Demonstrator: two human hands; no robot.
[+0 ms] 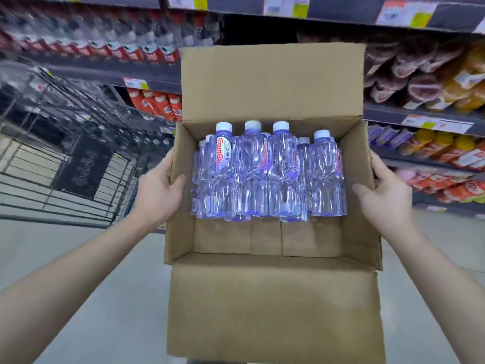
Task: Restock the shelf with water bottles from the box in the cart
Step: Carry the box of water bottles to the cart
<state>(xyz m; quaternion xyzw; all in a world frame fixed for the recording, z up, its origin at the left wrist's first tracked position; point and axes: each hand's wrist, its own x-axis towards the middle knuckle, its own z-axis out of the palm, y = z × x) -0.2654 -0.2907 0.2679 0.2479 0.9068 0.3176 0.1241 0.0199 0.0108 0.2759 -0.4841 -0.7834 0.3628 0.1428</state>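
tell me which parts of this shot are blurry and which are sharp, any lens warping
Head view: the cardboard box, the water bottles and both hands, left hand and right hand, are sharp; the shelves and wire cart at left smear with motion blur; the wide lens bows the shelf edges; bright glints on the bottle plastic.

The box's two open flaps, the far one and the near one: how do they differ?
The far flap stands up, hiding part of the shelves; the near flap hangs down toward the person. The water bottles are bunched against the far flap's side, with bare box floor by the near flap. Both are plain brown cardboard.
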